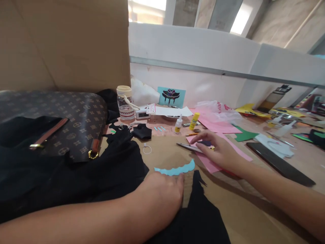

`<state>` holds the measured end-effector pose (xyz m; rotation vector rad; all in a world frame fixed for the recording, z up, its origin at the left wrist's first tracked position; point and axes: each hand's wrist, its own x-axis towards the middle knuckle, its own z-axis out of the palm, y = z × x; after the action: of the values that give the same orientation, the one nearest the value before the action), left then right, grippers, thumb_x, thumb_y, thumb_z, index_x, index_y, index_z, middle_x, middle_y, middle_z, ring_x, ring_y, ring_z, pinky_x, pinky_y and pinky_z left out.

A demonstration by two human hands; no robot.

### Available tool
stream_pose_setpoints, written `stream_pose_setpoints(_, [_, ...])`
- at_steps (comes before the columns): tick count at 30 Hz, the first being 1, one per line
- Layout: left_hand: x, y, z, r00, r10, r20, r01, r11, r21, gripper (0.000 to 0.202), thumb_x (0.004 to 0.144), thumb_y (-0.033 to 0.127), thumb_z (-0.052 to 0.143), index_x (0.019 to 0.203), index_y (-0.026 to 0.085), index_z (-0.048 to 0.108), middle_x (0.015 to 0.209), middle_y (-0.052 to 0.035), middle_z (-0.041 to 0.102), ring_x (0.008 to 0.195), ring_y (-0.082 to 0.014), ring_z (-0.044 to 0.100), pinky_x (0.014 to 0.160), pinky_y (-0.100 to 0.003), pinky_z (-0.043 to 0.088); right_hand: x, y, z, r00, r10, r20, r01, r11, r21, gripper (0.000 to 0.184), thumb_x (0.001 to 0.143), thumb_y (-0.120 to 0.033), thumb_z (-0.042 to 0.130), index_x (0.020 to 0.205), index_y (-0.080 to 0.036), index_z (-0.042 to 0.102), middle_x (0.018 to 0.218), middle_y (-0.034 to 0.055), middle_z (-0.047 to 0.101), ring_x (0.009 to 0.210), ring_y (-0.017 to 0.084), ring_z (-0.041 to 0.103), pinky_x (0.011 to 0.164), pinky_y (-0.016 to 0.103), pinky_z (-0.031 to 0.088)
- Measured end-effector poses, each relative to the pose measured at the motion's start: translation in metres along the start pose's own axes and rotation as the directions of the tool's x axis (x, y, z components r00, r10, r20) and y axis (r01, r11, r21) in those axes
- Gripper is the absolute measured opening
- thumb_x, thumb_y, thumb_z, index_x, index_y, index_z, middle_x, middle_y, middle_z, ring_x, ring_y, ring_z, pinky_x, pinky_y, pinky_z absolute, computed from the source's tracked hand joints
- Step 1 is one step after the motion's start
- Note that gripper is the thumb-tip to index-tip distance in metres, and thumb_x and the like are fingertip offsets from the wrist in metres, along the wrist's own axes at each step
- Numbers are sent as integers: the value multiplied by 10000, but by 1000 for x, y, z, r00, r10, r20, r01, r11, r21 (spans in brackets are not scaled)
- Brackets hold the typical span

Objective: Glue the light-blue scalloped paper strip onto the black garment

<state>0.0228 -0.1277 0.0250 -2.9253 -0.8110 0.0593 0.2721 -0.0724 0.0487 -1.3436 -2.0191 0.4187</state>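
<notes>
My left hand (162, 191) is closed, its curled fingers on the lower edge of a wavy light blue paper strip (177, 170) over the cardboard. Its fingertips are partly hidden. Black cloth (122, 169) lies to its left, and a black piece (203, 210) lies to its lower right. My right hand (220, 152) reaches over a silver pointed tool (188, 147), thumb and forefinger apart, the thumb touching or just above it. The tool's rear end is hidden under the hand. Pink paper (210, 166) and a small dark piece (205, 143) lie beneath that hand.
A brown patterned bag (83, 125) stands left, beside a bottle (125, 105). Behind the cardboard (165, 149) are a glue bottle (178, 124), a yellow glue stick (194, 121) and a blue card (172, 97). A dark phone (279, 164) lies right of my right hand.
</notes>
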Motion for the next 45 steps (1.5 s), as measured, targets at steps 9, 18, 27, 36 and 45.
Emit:
stream_pose_setpoints(9, [0,-2,-4,997,2,78,-9,996,92,567,891,41,477,1458,41,472,925,-132,756,672,-292,738,533,-402,590,-32,10,1,959,-212,188,249,946,-205,161,975,-234,562,1052,-233,703,1061,72,769,978,233,720,849,395,567])
stream_pose_setpoints(18, [-14,-1,-17,984,63,168,-75,995,67,568,858,43,536,1425,43,508,1048,-162,742,799,-299,741,650,-428,625,-34,9,2,925,-317,211,366,892,-266,177,955,-236,569,1002,-218,739,1008,81,792,982,257,719,949,432,529])
stream_pose_setpoints(27, [-51,-16,-27,997,-80,9,80,997,13,266,821,17,562,992,172,694,880,-51,720,662,-199,660,613,-306,544,-27,6,5,979,82,188,-68,994,-81,153,941,-316,599,967,-251,735,595,-47,662,477,137,602,506,262,466])
stream_pose_setpoints(36, [-57,-41,-3,968,-121,-222,127,992,16,305,994,121,418,1107,141,701,789,-34,674,633,-221,650,548,-357,489,-28,14,6,986,-79,148,103,981,-164,173,956,-273,577,995,-295,743,919,1,773,775,183,701,671,307,527])
stream_pose_setpoints(45, [-50,-57,-13,929,-292,-228,274,955,-111,254,1025,299,504,896,192,696,830,-22,697,725,-222,682,612,-339,489,-30,20,7,986,-126,111,143,977,-161,144,948,-354,619,982,-314,753,855,15,767,660,199,663,571,330,474])
